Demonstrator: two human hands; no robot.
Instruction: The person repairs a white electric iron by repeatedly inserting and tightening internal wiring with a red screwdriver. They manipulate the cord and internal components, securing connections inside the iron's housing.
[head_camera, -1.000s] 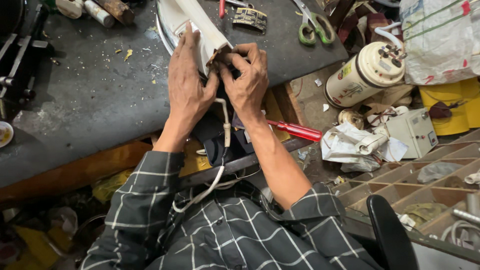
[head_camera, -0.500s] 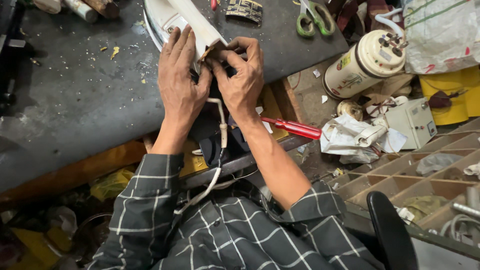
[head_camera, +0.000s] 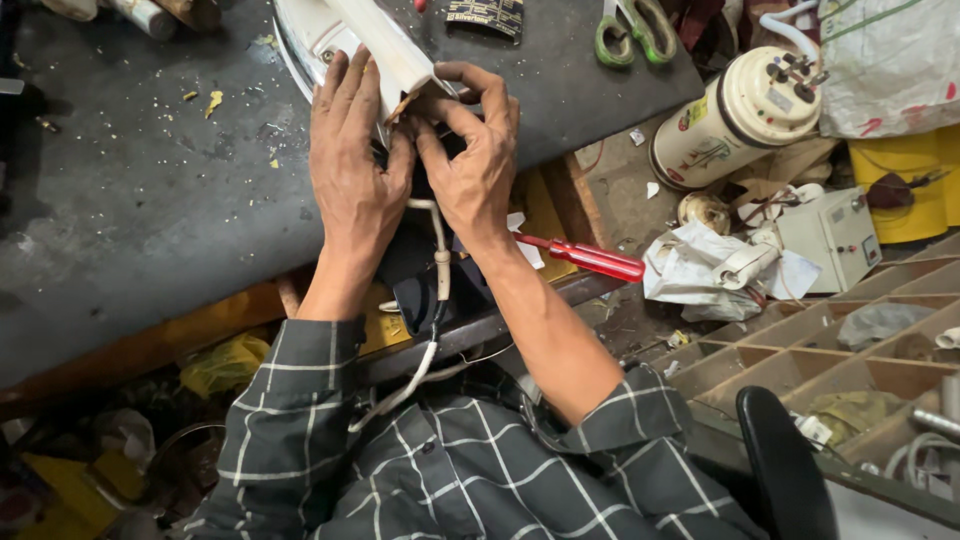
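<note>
Both hands are working at the near end of a white clothes iron (head_camera: 375, 45) that is lying on the dark, scuffed counter (head_camera: 130, 200), close to its front edge. The iron is showing a cream-white body with a long handle running away from the person; its rear end is open, with a brownish edge showing there. The left hand (head_camera: 350, 170) is lying flat over the iron's rear, fingers (head_camera: 345, 85) stretched out and pressing down on the body. The right hand (head_camera: 475, 155) is curling around the rear of the handle, fingers (head_camera: 480, 85) bent and pinching the end piece. A white cord (head_camera: 437, 265) is hanging down from under the hands toward the person's checked shirt. A red-handled screwdriver (head_camera: 590, 260) is lying just beside the right forearm, on the lower ledge. Green-handled scissors (head_camera: 630, 25) are resting at the counter's far edge, well apart from the hands. A cream-coloured cylindrical appliance (head_camera: 740, 115) is lying off the counter to the right, near crumpled white cloth (head_camera: 700, 275) and a small grey box (head_camera: 835, 230). The hands themselves are hiding the joint being handled.
</note>
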